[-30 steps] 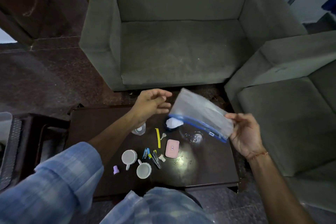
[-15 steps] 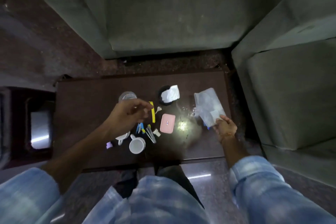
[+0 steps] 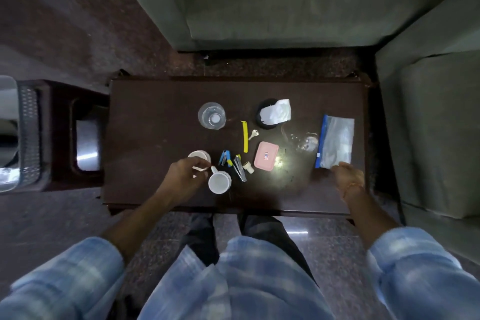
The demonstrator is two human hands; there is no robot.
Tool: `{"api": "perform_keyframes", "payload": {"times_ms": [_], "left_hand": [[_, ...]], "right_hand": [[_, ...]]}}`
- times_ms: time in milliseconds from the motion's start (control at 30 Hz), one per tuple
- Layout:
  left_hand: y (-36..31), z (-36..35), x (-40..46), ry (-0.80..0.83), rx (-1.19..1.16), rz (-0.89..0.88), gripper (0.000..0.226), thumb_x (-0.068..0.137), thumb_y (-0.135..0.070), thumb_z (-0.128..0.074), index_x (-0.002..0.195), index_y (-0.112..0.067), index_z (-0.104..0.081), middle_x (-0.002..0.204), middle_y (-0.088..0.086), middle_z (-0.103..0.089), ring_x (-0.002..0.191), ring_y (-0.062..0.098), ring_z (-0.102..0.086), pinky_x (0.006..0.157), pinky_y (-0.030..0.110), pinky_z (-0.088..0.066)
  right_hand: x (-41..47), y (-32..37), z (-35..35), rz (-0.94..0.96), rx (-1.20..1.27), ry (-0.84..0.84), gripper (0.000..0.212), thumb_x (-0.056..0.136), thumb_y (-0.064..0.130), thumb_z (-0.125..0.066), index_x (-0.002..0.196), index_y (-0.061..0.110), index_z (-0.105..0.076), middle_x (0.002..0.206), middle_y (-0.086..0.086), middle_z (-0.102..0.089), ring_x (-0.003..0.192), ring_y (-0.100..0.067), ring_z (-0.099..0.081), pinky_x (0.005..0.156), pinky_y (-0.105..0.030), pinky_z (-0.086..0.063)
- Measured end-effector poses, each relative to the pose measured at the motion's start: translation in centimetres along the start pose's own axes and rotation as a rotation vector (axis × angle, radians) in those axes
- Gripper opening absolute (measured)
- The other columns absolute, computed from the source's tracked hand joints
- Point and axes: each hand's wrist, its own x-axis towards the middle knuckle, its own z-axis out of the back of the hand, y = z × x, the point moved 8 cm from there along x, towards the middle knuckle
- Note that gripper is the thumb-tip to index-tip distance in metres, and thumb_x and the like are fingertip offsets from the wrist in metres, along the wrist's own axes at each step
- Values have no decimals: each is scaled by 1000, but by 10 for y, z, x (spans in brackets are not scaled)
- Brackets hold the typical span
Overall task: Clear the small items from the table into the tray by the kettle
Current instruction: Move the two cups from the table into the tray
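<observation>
Small items are scattered on the dark table. My left hand pinches the handle of a small white cup, which it partly hides. A second white cup stands just right of that hand. Nearby lie blue and yellow clips, a metal clipper, a yellow strip, a key and a pink box. A zip bag lies flat at the right. My right hand is at its near edge; its grip is unclear.
A clear glass and a black round thing under white paper stand further back. A mesh tray sits on a low side table at the far left. Green sofas close off the back and right.
The zip bag has come down flat on the table with my right hand at its near edge. My left hand moved from the yellow strip back to the small white cup.
</observation>
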Motion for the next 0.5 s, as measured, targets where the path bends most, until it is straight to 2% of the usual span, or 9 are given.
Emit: {"api": "perform_keyframes", "payload": {"times_ms": [33,100,167,200,267,300,367,434,501], "left_hand": [[13,-2,0,-10,21,49,24,80,-6,-71,101,-17,-73,98,1,-73,77,6,-66,74,9,-44],[36,-6,-1,-8,38,144,32,77,-6,-73,108,-11,-70,106,11,-71,97,26,-66,90,29,-50],[54,-9,1,4,53,180,34,72,-6,-73,106,-9,-70,106,14,-68,101,31,-64,89,38,-51],[61,-10,2,16,73,184,34,70,-7,-72,104,-11,-69,105,12,-68,100,31,-63,87,36,-51],[73,-10,6,33,126,189,39,68,-10,-72,107,-13,-67,105,11,-65,99,30,-62,83,32,-48],[78,-9,9,37,151,188,44,68,-12,-72,112,-13,-65,108,11,-64,101,30,-61,84,32,-48],[84,-10,17,46,173,175,56,69,-13,-73,123,-13,-58,117,14,-59,107,33,-58,91,38,-48],[86,-14,26,58,174,148,69,70,-14,-77,134,-12,-50,128,16,-52,114,36,-53,98,45,-45],[86,-21,38,84,215,100,77,72,-18,-80,139,-11,-43,134,16,-47,119,37,-50,101,46,-42]], "right_hand": [[-12,11,-3,78,-23,-46,36,85,8,-67,120,4,-65,120,-20,-65,99,-28,-61,90,-37,-49],[-41,34,-30,264,-103,30,28,82,7,-70,110,6,-70,103,-15,-68,90,-26,-62,83,-28,-49],[-70,45,-75,393,-191,208,28,81,4,-71,109,3,-69,99,-11,-67,86,-20,-59,74,-9,-46],[-85,46,-100,427,-236,302,31,80,3,-72,111,2,-67,103,-13,-68,86,-19,-60,74,-9,-46],[-114,43,-147,493,-364,450,42,77,11,-77,117,5,-65,114,-16,-66,92,-21,-62,86,-26,-51],[-126,40,-168,542,-451,485,48,75,19,-79,119,8,-64,117,-14,-65,98,-23,-63,91,-30,-51],[-150,37,-204,670,-629,516,56,69,32,-80,119,13,-63,117,-11,-64,105,-25,-61,91,-27,-48],[-168,32,-233,722,-733,538,68,67,37,-80,126,11,-57,122,-14,-60,115,-29,-56,94,-32,-46],[-178,27,-255,726,-747,526,76,67,38,-82,130,9,-50,128,-14,-55,121,-30,-51,96,-36,-45]]}}
